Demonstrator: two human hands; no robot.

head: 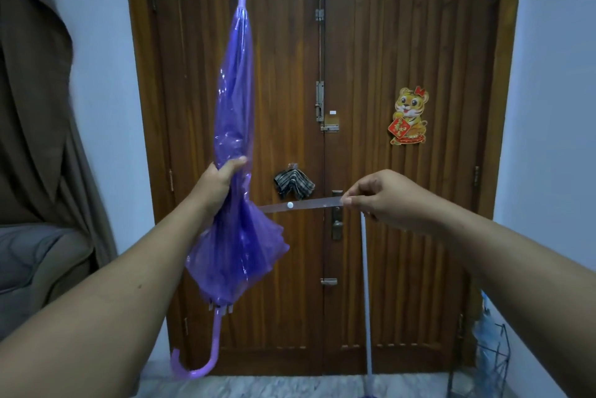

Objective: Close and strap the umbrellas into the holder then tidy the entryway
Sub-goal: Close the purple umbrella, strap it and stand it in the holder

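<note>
A closed purple see-through umbrella [235, 101] stands upright in front of the wooden door, tip up and hooked handle [200, 362] down. My left hand [216, 185] grips it around the gathered canopy at mid-height. Its strap [300, 205], a pale band with a white snap button, is stretched out level to the right. My right hand [380, 197] pinches the strap's free end. Below the left hand the canopy folds flare out loosely. A black wire holder [493, 362] stands at the lower right with a bluish umbrella [483, 333] in it.
A brown double door [322, 139] fills the middle, with bolts, a lock and a tiger sticker [409, 115]. A small checked folded thing [293, 183] hangs on the door. A pale pole [367, 301] leans against it. Brown curtain and grey sofa [38, 265] sit at left.
</note>
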